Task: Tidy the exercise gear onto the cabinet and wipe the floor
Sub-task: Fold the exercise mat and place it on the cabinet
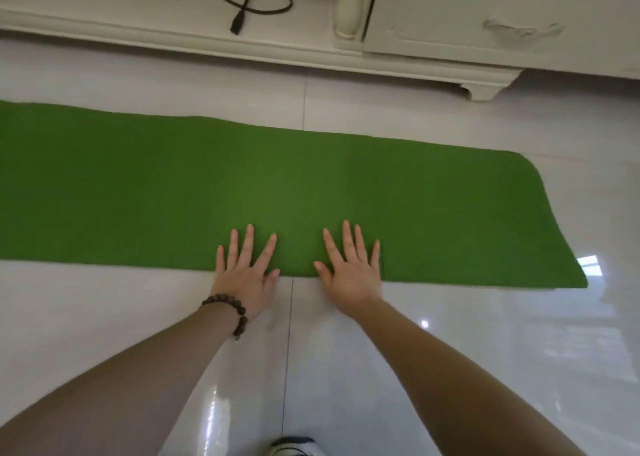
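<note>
The flat green foam exercise mat (242, 185) is spread out across the glossy white tiled floor (485, 351), running off the left edge of view, with its rounded end on the right. Nearest the camera there's the toe of a white sneaker (296, 447) at the bottom edge. Both hands are flat on the mat's near edge, side by side with a small gap between them: left hand (244, 270) with fingers spread and straight, a dark brown beaded bracelet (230, 313) on that wrist, right hand (351, 270) the same, palm down, gripping nothing. Past the mat sits the cream-coloured carved wooden cabinet (467, 29), with a black cable (249, 1) looped on its low part.
</note>
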The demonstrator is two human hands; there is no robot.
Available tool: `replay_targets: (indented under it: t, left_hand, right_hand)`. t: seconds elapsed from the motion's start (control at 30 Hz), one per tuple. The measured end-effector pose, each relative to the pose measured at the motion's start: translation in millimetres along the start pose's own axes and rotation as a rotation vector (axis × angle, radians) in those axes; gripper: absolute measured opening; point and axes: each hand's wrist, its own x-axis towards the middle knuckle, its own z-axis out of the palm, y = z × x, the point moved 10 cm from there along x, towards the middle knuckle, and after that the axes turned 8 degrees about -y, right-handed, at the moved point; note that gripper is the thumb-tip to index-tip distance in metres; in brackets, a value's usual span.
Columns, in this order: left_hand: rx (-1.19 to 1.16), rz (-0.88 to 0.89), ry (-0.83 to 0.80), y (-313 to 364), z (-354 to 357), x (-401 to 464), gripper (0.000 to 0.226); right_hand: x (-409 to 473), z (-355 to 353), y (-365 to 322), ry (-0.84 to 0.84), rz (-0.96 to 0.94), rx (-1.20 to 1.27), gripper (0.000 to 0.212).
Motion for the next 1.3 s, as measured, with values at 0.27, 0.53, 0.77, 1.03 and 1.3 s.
replay_targets:
  t: [0.27,0.53,0.77,1.03,1.3]
  left_hand:
    - [-0.131,-0.464,0.137,-145.1,-14.2,-27.2,0.099]
    - [-0.202,-0.419,0.101,-166.4,0.1,-13.3,0.094]
    - [-0.217,-0.418,0.021,-165.8,3.8,-9.0,0.092]
    - [-0.206,-0.427,0.018,-164.6,2.6,-11.4,0.088]
    - [-0.273,-0.337,-0.049,-168.0,-18.6,-28.1,0.090]
  right_hand:
    - [37.5,12.7,-165.9,-0.066,-0.319,-0.207,0.057]
    - [93.0,-6.4,-248.6,-0.042,-0.570,-0.353,0.052]
    - [184.2,-60.5,-243.1,-0.018,-0.535,-0.475,0.064]
    - [135.3,-30.6,-259.6,-0.009,-0.348,-0.261,0.055]
    - [64.9,2.4,-195.5,-0.102,-0.286,-0.335,0.053]
